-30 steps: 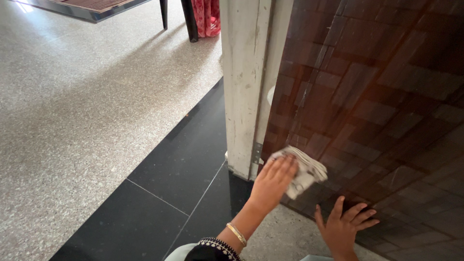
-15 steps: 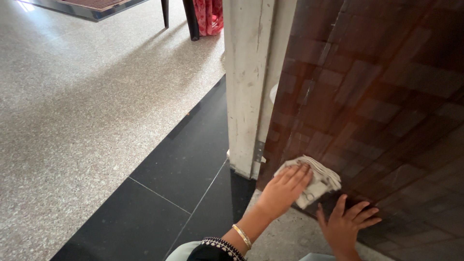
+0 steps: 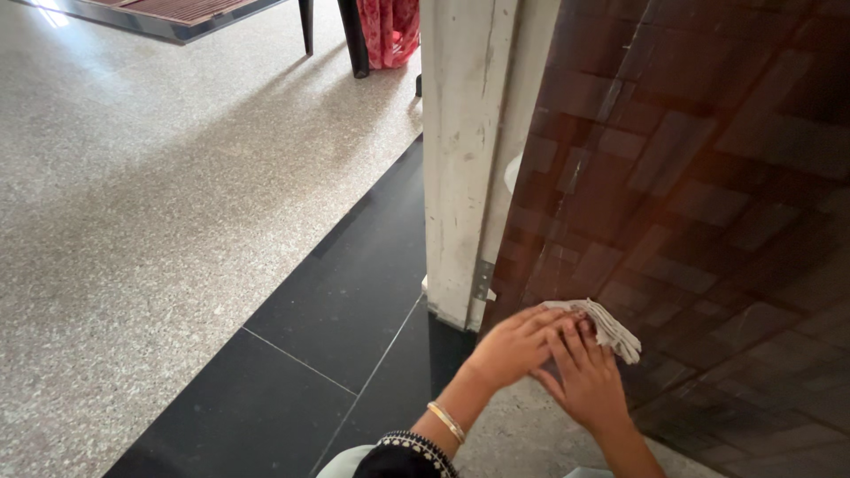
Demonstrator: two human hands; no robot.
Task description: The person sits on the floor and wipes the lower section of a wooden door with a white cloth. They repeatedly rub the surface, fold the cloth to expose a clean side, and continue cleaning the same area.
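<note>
Your left hand [image 3: 513, 347] lies flat, fingers stretched out, pressing a folded wad of newspaper [image 3: 606, 325] against the lower part of a dark glass door [image 3: 708, 204]; the hand is not curled around the paper but pins it to the pane with its fingertips. Your right hand [image 3: 583, 381] sits just beside it at about 4 o'clock, fingers spread and open, the tips resting on the same paper and touching the left hand's fingers. The paper pokes out from under both hands toward 2 o'clock, its layered grey edge showing against the glass. A thin gold bangle [image 3: 445, 421] circles your left wrist, and a dark sleeve with a pale patterned cuff [image 3: 409, 451] shows at 7 o'clock from the hands, at the bottom edge of the view. The glass reflects a pattern of reddish-brown paving blocks and fills the right half of the picture. At 11 o'clock from the hands a worn, cream-painted door post [image 3: 460, 150] rises to the top of the frame, with a small metal hinge [image 3: 482, 280] near its foot. Left of the post runs a strip of black floor tiles [image 3: 336, 327], and beyond it, out to 9 and 10 o'clock, a speckled grey stone floor [image 3: 150, 204]. Far off at 12 o'clock stand dark furniture legs [image 3: 354, 35] and a fold of red cloth [image 3: 394, 31].
</note>
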